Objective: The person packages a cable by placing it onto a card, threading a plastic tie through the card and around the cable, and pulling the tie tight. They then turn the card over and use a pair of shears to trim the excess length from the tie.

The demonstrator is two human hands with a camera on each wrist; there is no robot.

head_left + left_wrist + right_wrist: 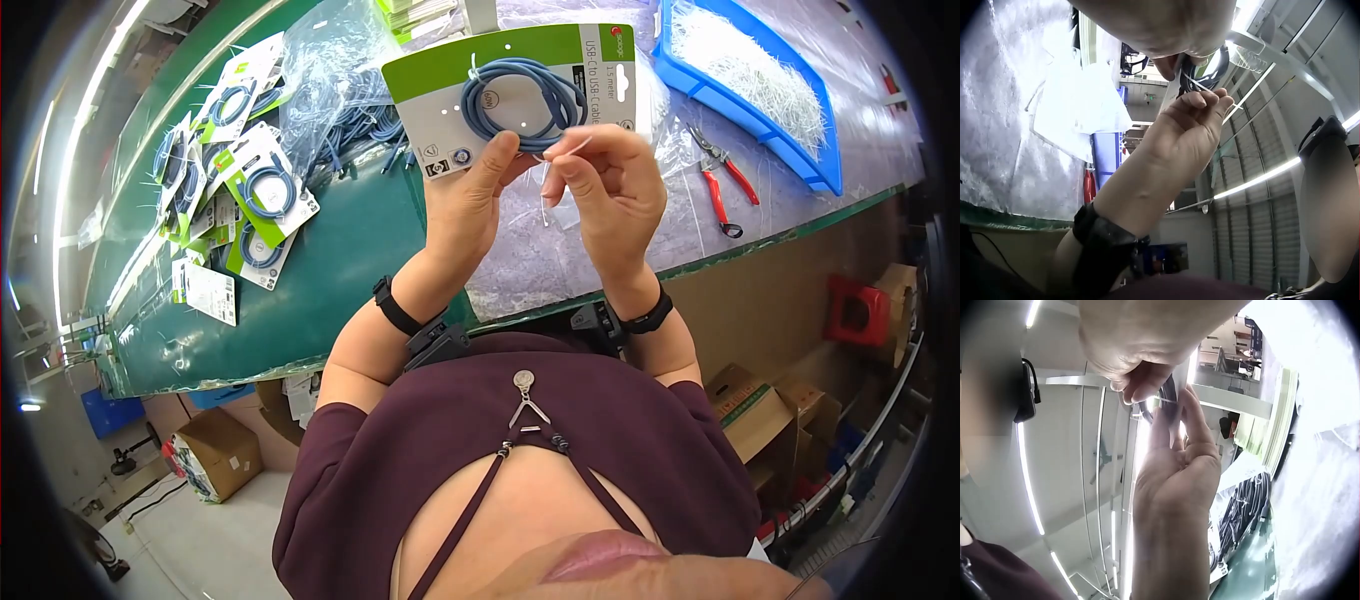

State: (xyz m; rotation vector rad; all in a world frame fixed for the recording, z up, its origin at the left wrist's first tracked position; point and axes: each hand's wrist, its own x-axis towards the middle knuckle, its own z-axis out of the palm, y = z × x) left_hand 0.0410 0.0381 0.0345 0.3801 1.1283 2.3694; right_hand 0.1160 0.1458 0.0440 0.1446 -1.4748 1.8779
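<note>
In the head view my left hand (pixel 465 205) grips the lower edge of a green-and-white cable card (pixel 430 125), thumb in front and fingers behind. A coiled blue USB-C cable (pixel 471 108) lies against the front of the card, with a white tie at its upper left. At the coil's lower edge, my right hand (pixel 622 195) pinches a thin white plastic tie (pixel 574 149) between thumb and forefinger. The left wrist view shows this tie (pixel 1196 82) crossing the dark coil. Seen from the right wrist, the card is edge-on between the left hand's (pixel 1175 478) thumb and fingers.
Carded cables (pixel 268 190) lie piled on the green mat at left, beside a clear bag and loose blue cables (pixel 360 130). Red-handled pliers (pixel 715 195) rest at right, below a blue tray (pixel 745 118) of white ties. More cards (pixel 415 15) are stacked behind.
</note>
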